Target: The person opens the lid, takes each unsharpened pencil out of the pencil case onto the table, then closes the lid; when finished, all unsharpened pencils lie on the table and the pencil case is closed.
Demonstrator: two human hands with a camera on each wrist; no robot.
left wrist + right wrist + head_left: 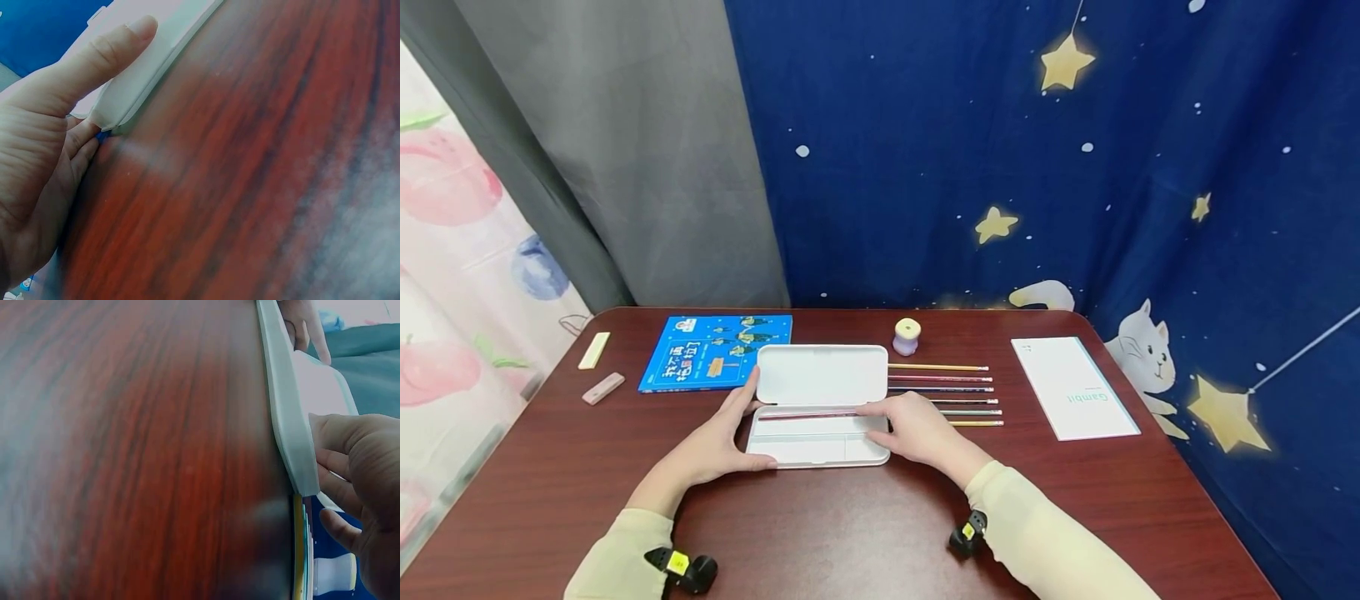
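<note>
An open white pencil case lies mid-table, its lid folded back. One dark red pencil lies lengthwise in its rear compartment. My left hand holds the case's left end, thumb over the front rim and fingers by the hinge side; the left wrist view shows the thumb above the case. My right hand reaches over the right end, its index fingertip touching the pencil's end and its thumb apart from it. In the right wrist view the right fingers reach past the case wall.
Several pencils lie side by side right of the case. Behind them stands a small purple and yellow round object. A blue book lies at back left, a white booklet at right. Two small pale blocks lie far left.
</note>
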